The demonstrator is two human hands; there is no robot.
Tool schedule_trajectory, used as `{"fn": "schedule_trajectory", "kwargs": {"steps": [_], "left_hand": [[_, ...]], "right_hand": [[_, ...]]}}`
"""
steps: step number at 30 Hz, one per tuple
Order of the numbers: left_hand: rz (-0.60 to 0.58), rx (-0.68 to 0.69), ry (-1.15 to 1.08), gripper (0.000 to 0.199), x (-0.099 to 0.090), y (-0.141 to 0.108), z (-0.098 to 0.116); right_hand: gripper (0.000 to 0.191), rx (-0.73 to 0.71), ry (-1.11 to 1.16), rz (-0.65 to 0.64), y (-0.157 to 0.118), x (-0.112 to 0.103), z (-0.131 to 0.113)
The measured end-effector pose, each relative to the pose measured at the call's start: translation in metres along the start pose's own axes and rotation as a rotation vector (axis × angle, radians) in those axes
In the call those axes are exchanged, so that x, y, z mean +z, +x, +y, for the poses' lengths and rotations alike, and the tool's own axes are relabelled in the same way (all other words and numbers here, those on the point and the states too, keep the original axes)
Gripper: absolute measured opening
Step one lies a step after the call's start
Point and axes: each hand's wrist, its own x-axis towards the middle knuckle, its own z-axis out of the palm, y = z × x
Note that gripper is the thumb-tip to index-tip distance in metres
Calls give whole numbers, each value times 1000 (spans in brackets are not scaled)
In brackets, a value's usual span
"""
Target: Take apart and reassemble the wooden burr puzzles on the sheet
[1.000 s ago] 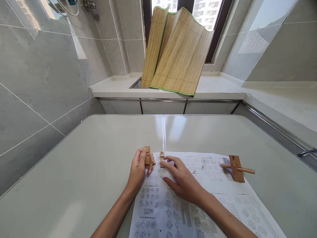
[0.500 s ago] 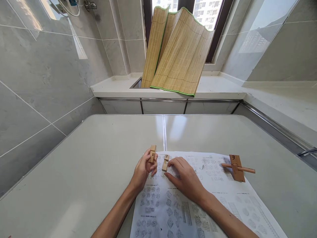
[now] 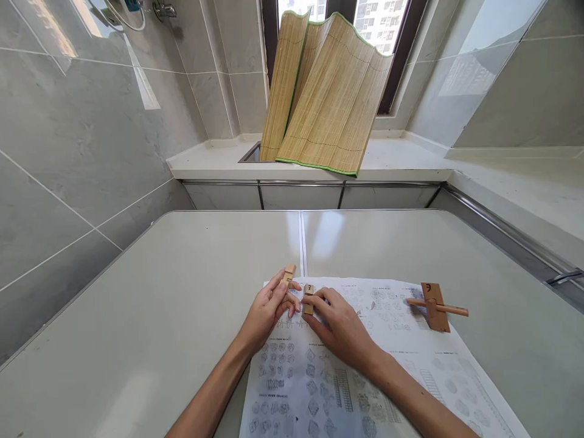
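Note:
Near the top of the printed paper sheet, my left hand grips a notched light wooden piece between thumb and fingers, its upper end sticking out. Just to the right, my right hand has its thumb and fingers around a second small wooden piece marked "3", which is upright in view over the sheet. The two pieces are apart. Farther right on the sheet lies a darker brown wooden plate marked "3", with a round stick through it.
The sheet lies on a pale glossy table with a seam down its middle. Beyond the far edge is a white ledge holding a folded bamboo mat before a window. Grey tiled walls stand at both sides.
My left hand has turned its wooden piece to a more slanted pose and moved it slightly right. My right hand's fingers have closed around the piece marked "3".

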Motion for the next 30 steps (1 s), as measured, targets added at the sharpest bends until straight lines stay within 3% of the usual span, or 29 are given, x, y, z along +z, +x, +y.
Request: {"fn": "schedule_trajectory", "kwargs": {"steps": [6, 14, 18, 24, 30], "left_hand": [[-23, 16, 68, 48, -1, 1, 0], [-13, -15, 78, 64, -1, 0, -3], [-23, -17, 118, 67, -2, 0, -5], [-85, -26, 190, 70, 0, -4, -5], [-177, -23, 205, 65, 4, -6, 1]], "right_hand": [[20, 150, 218, 154, 5, -7, 1], [21, 174, 403, 250, 8, -14, -3], [22, 201, 526, 213, 8, -16, -3], [33, 348, 916, 16, 9, -21, 1], [40, 375, 1071, -99, 8, -22, 4]]}}
